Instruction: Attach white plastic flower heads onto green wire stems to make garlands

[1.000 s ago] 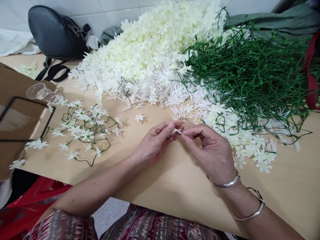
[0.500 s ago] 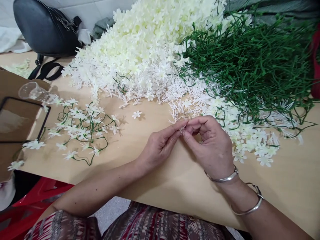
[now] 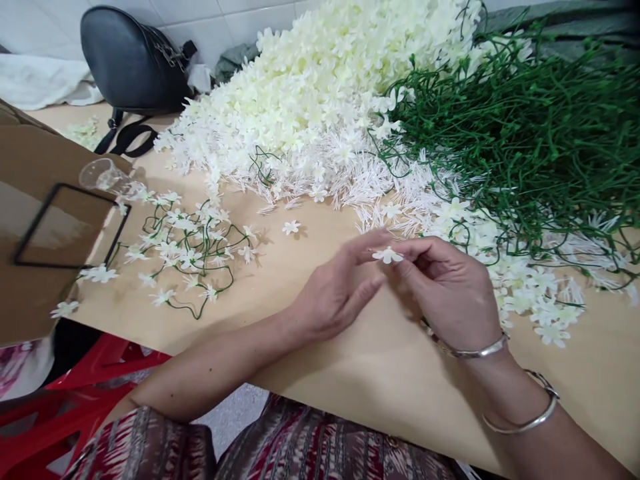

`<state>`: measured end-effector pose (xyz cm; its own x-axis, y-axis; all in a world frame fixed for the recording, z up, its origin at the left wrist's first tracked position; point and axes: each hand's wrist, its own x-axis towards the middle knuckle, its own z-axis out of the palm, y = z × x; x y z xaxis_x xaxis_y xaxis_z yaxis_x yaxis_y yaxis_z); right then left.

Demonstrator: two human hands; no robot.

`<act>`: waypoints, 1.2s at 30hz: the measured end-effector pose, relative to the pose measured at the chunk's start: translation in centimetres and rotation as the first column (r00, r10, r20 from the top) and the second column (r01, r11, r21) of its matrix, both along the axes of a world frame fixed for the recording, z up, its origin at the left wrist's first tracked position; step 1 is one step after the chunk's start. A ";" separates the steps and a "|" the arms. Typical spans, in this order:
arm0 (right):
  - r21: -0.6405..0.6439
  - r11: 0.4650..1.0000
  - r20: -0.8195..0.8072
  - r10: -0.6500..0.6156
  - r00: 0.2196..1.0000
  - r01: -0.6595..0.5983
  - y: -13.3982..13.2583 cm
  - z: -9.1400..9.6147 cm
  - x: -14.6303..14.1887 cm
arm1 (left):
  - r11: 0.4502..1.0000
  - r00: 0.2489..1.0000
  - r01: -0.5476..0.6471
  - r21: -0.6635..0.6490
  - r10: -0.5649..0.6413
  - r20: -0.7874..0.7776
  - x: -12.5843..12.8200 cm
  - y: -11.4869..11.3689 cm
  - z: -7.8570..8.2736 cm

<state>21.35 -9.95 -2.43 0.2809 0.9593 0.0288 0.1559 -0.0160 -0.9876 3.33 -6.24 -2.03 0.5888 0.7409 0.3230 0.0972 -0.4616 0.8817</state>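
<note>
Head view. The right hand [image 3: 450, 290] pinches a small white flower [image 3: 387, 255] between thumb and fingertips, held just above the table [image 3: 380, 373] near the middle of the surface. The left hand [image 3: 333, 297] lies open beside it, fingers loosely extended, gripping nothing; whether its forefinger touches the flower cannot be told.

Risk, as judged: the grip is a light one on a very small piece. If the pinch slackens, the flower could fall into the white stamen pieces [image 3: 360, 180] just behind the hands and be lost among its likes. A hard pinch could crease the petals. The green stems [image 3: 525, 133] towards the far right corner lie tangled, so pulling one could drag others — and flowers — across the surface.
</note>
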 end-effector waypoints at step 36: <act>0.046 0.996 -0.205 0.083 0.975 -0.075 -0.1 0.0 -2.5 | 0.958 0.958 -0.278 -0.066 0.282 0.058 0.1 1.4 0.2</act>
<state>18.82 -10.03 -2.38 0.2077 0.9781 0.0145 -0.0520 0.0259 -0.9983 3.41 -4.80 -1.80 0.3341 0.8910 0.3075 0.1556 -0.3739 0.9143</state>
